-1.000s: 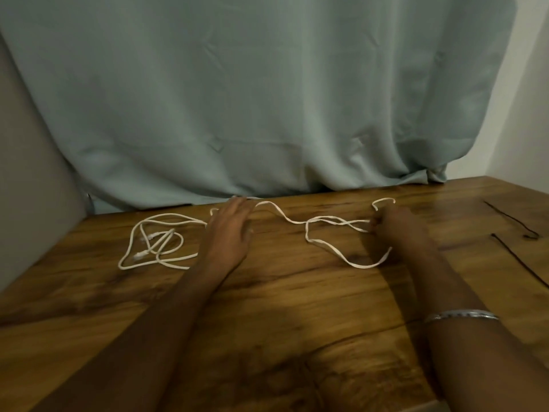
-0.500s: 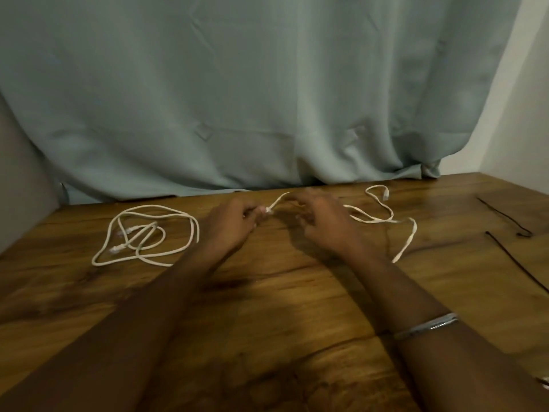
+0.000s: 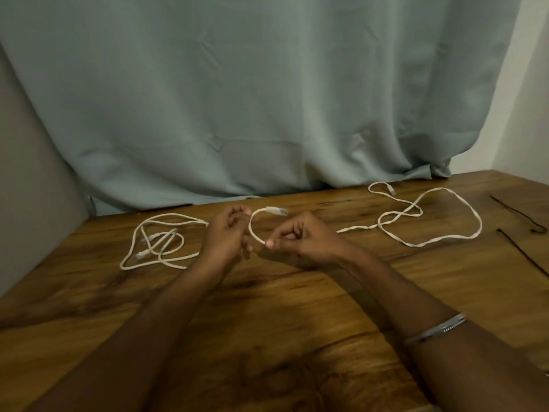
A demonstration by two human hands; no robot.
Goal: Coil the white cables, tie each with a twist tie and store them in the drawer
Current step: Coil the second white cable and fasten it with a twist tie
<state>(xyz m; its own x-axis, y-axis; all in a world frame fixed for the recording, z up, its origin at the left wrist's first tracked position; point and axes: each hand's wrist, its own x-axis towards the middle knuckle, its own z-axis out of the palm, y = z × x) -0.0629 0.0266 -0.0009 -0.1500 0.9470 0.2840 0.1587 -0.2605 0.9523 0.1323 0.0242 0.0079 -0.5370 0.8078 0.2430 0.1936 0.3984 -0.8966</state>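
Observation:
A long white cable (image 3: 430, 242) trails in loose loops over the right part of the wooden table (image 3: 267, 337). Its near end, with a clear plug (image 3: 276, 210), curves up in a small arc between my hands. My left hand (image 3: 228, 236) pinches the cable close to the plug. My right hand (image 3: 300, 236) pinches it lower on the arc, thumb and forefinger closed on it. A second white cable (image 3: 157, 242) lies in a loose tangle on the table to the left, untouched, its two plugs inside the loops.
Two thin dark twist ties (image 3: 518, 214) (image 3: 523, 252) lie at the right edge of the table. A pale green curtain (image 3: 252, 99) hangs along the table's back edge. A grey wall panel (image 3: 32, 188) borders the left side. No drawer is in view.
My hands came together at the table's middle and lifted the plug end into a small arc. The rest of that cable was dragged and now lies farther right.

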